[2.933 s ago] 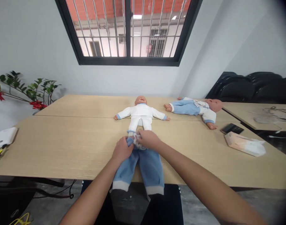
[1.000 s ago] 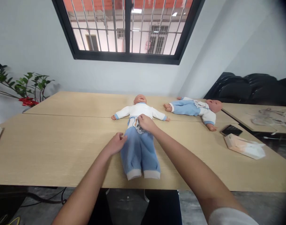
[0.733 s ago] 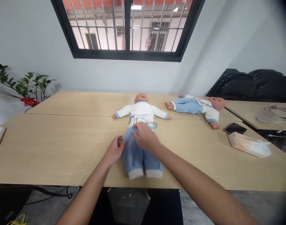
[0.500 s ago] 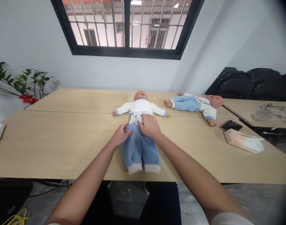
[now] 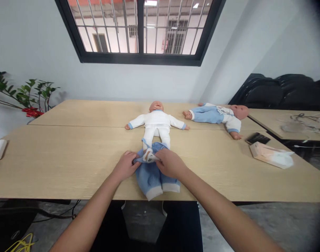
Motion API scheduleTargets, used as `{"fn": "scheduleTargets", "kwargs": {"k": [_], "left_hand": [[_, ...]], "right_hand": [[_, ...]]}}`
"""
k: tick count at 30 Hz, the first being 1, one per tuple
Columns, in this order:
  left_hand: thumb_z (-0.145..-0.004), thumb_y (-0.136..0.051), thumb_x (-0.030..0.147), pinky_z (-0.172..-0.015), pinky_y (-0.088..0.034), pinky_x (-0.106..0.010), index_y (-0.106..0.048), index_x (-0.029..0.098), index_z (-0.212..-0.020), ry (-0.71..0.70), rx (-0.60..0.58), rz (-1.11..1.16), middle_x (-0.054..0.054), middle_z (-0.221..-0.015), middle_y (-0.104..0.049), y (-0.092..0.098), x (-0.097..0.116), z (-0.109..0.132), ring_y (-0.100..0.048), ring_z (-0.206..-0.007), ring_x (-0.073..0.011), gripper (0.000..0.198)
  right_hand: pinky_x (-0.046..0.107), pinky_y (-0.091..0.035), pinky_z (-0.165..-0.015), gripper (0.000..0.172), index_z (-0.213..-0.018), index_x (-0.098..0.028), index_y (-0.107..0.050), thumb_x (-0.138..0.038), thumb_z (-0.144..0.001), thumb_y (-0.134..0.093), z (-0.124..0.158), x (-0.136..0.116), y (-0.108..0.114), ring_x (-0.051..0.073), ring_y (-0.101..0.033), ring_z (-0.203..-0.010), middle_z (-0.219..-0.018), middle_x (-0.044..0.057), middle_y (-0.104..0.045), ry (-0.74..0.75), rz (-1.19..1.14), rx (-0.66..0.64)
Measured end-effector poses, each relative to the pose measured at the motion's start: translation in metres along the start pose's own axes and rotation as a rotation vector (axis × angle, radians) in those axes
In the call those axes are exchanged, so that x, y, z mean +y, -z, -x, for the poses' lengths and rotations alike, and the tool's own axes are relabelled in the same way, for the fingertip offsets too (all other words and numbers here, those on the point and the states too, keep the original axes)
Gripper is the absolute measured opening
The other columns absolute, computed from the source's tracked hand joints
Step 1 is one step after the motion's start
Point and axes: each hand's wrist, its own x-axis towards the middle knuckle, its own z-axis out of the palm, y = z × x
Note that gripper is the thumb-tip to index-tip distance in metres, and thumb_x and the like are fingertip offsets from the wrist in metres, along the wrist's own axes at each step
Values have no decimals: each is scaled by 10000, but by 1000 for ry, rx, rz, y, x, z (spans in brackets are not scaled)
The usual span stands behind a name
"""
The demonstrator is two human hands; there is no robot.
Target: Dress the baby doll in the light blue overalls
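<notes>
A baby doll (image 5: 157, 120) in a white top with blue cuffs lies on its back on the table, arms spread and head toward the wall. Its legs are in white and run toward me. Blue baby trousers (image 5: 151, 178) with pale cuffs surround the lower legs, the waistband bunched below the knees. My left hand (image 5: 126, 164) is closed on the left side of the waistband. On the other side my right hand (image 5: 170, 162) pinches the waistband near a printed white patch. The doll's feet are hidden inside the trousers.
A second doll (image 5: 215, 115) in blue and white lies at the back right. A phone (image 5: 257, 138) and a tissue pack (image 5: 271, 155) sit on the right. A potted plant (image 5: 28, 92) stands left, and the table's front edge runs just below the trouser cuffs.
Both hands have moved toward me, drawing the trousers' waistband from the doll's waist down its legs. The white-covered thighs now show, and the trousers are bunched up.
</notes>
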Motion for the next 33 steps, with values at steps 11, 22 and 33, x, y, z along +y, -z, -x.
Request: {"fn": "scheduleTargets", "kwargs": {"k": [11,22,33], "left_hand": [[-930,-634,440,-1116,-413,-434,-787,285,-981,-305,-211,200,-76,-1160,-746,9,43,33,-601,-1212,-289,224],[-920,-645,424,-1109,-445,-402,-688,359,-1304,-187,-348,117,-23,-1378,-684,10,52,62,-618,-1265,-297,392],[-950,-550,570,-879,-546,-376,-660,153,-1089,5,-214,385,-102,-1078,-741,4,50,23,-672,-953,-258,453]], "right_hand": [[338,-433,-782,205,-1008,-199,-690,-184,-866,-544,27,-15,23,231,-576,-850,-886,54,-682,62,-243,-109],[320,-452,-829,318,-1092,-240,-706,-105,-867,-526,40,-53,19,210,-648,-921,-1053,25,-752,261,-302,-194],[342,-442,-817,276,-1227,-200,-665,-221,-1009,-496,-26,-30,29,237,-656,-952,-1119,98,-718,172,196,116]]}}
